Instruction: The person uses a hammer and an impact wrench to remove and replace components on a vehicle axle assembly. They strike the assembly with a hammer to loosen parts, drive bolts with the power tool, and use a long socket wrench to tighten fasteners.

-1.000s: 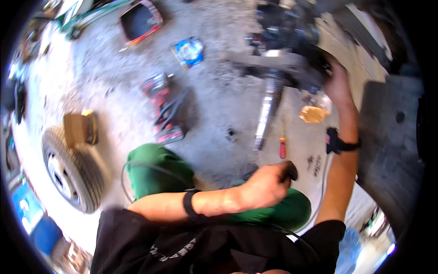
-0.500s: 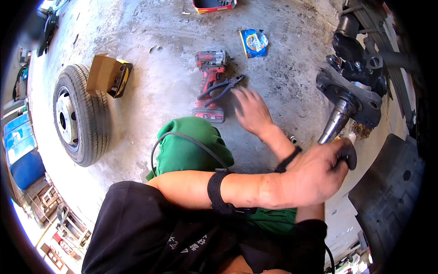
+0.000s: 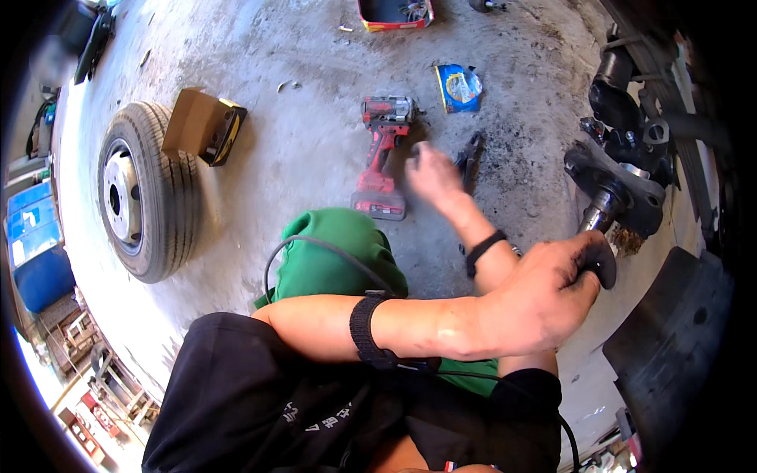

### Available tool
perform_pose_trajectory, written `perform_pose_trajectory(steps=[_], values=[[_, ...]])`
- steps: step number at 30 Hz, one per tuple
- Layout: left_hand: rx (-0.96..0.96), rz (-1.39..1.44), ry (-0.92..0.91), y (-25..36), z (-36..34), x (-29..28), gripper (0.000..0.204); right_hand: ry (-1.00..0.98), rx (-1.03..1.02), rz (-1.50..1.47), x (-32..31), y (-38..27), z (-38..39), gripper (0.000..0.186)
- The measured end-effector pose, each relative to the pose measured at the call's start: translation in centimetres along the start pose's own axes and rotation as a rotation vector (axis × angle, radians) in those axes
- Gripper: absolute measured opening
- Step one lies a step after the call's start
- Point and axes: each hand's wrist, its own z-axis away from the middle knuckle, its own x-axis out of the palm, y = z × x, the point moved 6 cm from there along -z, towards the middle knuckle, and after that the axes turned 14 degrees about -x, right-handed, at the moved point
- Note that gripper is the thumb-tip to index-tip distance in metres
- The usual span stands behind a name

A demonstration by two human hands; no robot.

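Note:
My left hand (image 3: 536,296) reaches across to the right, closed on a dark rounded piece (image 3: 604,264); its exact kind does not show. Just beyond that hand is the shiny metal spindle (image 3: 601,211) of an axle hub assembly. My right hand (image 3: 435,175) is over the floor, smeared by motion, so its fingers do not show clearly. To the left of it lies a red and black cordless impact wrench (image 3: 382,158), head pointing away from me. Dark-handled pliers (image 3: 470,158) lie on the floor right beside that hand, on its right.
A wheel with tyre (image 3: 150,193) stands at left, an open cardboard box (image 3: 206,126) against it. A blue packet (image 3: 460,88) and a red tray (image 3: 394,24) lie farther off. A dark curved panel (image 3: 670,323) is at right. My green-covered knee (image 3: 339,244) is in front.
The pliers, earlier lying across the impact wrench at my right fingertips, now lie to its right. My right hand is now beside the wrench. My left hand keeps its grip. The view has shifted slightly.

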Motion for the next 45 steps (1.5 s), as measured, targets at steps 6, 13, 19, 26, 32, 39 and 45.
perform_pose_trajectory(steps=[6,13,19,26,32,39,45], values=[[0.004,0.017,-0.071,1.7,0.1,-1.0,0.021,0.233,0.463,-0.576,9.3,1.5,-4.0,0.085],[0.139,0.015,0.075,5.0,0.7,-6.2,0.02,0.299,0.376,-1.072,8.1,1.7,-2.0,0.051],[0.204,0.233,0.204,7.4,1.5,-11.3,0.019,0.135,0.182,-1.123,0.2,-0.8,5.2,0.023],[0.156,0.4,0.007,6.7,-2.1,-7.3,0.021,0.221,-0.119,-0.582,-7.4,2.7,16.8,0.031],[0.216,0.397,-0.008,6.9,-3.7,-6.0,0.017,-0.051,0.483,-0.495,-15.2,4.7,28.6,0.044],[0.205,0.332,0.266,6.1,-6.4,-7.5,0.015,0.348,0.714,-0.63,-23.5,4.8,36.9,0.034],[0.408,-0.007,0.421,5.7,-10.4,-6.3,0.019,0.58,0.719,-0.965,-27.5,3.8,38.2,0.039]])
